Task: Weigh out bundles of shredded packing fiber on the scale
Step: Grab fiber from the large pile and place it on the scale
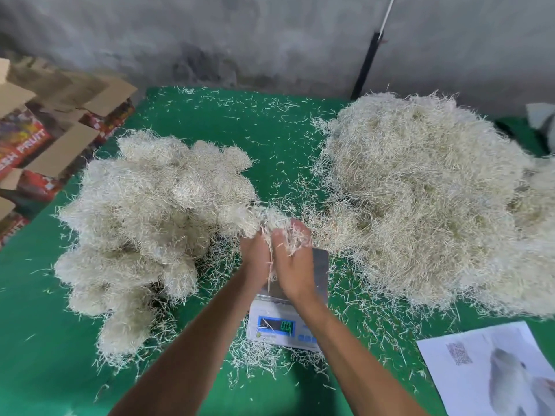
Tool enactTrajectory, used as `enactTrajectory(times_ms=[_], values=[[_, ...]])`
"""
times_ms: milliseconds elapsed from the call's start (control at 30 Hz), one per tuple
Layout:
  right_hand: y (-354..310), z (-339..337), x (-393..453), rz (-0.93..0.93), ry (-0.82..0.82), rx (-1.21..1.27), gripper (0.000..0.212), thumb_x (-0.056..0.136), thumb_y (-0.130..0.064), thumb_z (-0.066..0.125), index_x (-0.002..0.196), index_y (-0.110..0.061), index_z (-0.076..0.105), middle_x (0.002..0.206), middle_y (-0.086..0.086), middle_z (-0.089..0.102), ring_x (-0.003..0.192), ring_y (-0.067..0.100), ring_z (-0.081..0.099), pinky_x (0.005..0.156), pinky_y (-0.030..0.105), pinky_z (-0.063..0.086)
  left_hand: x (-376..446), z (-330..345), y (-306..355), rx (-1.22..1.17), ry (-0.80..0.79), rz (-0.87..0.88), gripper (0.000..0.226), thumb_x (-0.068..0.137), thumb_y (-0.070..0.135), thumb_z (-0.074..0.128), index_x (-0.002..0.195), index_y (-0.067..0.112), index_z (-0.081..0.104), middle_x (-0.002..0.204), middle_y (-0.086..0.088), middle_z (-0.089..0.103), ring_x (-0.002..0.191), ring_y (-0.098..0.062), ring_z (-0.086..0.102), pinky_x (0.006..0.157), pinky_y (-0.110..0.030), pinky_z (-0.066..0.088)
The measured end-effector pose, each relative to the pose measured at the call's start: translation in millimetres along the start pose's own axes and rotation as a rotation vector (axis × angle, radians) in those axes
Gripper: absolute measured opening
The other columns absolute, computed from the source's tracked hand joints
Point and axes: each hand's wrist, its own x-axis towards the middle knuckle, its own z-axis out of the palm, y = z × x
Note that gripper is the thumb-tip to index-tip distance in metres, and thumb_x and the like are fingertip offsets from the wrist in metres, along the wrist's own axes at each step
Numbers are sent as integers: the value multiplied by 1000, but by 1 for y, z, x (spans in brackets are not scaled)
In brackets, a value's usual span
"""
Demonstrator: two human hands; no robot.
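You have a small tuft of fiber (274, 226) pinched between both hands right above the scale (285, 313), and it hangs in the air clear of the steel plate. Your left hand (255, 253) curls its fingers round the near side of the tuft and your right hand (292, 262) grips the other side, knuckles almost touching. Held that way, you are probably pulling the strands apart or squeezing them into one bundle before it goes down on the plate. The green digits on the display are too blurred to read with certainty, though they look close to zero, which fits a plate with little or nothing on it.

Left of the scale lies the heap of rounded bundles (150, 229), most likely the ones already weighed, close enough that you can set the next one there without reaching. Right of the scale rises the big loose pile (420, 205), your stock, and its edge comes nearly to the plate. Loose strands are scattered over the green table (36, 340) all around the scale; any that stray onto the plate could throw off the reading. A printed sheet (492, 370) lies beyond the scale's right near corner, and fruit boxes (33, 145) stand far to its left, off the table
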Motion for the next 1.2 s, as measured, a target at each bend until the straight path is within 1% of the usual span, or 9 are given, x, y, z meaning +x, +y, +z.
enactTrajectory(times_ms=[67,167,267,333,433,567,700,967,1200], values=[[-8,3,8,182,80,149,88,86,-78,61,148,-21,36,137,17,62,123,25,63,112,44,47,-3,7,-10,3,-107,3,50,103,26,49,143,-2,39,138,-21,54,107,-31,62,82,-40,55],[-14,-9,24,499,148,177,114,76,-76,73,153,-1,36,118,7,66,102,21,67,81,31,56,-2,6,-16,-66,-300,-76,61,94,26,54,148,5,35,142,-20,50,127,-36,54,97,-49,51],[-11,-22,34,420,193,123,105,84,-62,75,155,0,29,79,-1,60,97,19,68,72,34,64,12,-18,-10,-288,-524,-59,22,91,8,50,100,25,61,80,4,67,75,-7,64,68,-29,55],[-10,-31,37,291,265,119,98,86,-58,75,156,-6,29,77,-2,59,66,8,55,73,27,61,15,-26,-2,-409,-486,-83,17,92,30,49,102,17,54,98,-3,58,97,-15,60,97,-46,52],[-13,-36,25,-11,93,93,74,85,-55,76,145,-24,45,123,6,65,90,4,72,79,22,61,6,-25,-6,-358,-507,-279,65,92,68,44,140,25,47,140,-6,51,135,-36,46,106,-64,37],[-11,-23,5,-116,-218,-341,74,86,-91,40,147,-50,36,160,-7,33,146,17,33,122,54,22,1,-21,-15,-198,-243,-164,47,108,30,42,151,31,24,158,-10,35,134,-19,42,83,-15,54],[-23,-26,11,-80,35,-103,40,98,-81,19,126,-69,45,144,-24,49,131,-9,47,116,51,42,16,-19,-11,-290,-113,-90,53,107,28,41,153,4,29,156,-22,35,142,-38,36,116,-50,31],[-4,-28,30,-71,37,-306,51,102,-55,48,146,-28,50,127,-5,60,89,3,59,90,39,60,12,-22,0,-325,-595,-146,84,93,79,20,153,23,31,149,-23,35,141,-38,38,107,-57,39],[1,-24,21,-334,-179,-585,56,103,-73,26,138,-33,44,132,-4,57,116,10,55,101,46,51,11,-30,-27,0,-645,-41,56,93,35,70,137,8,49,120,-2,63,123,-30,57,106,-38,48]])
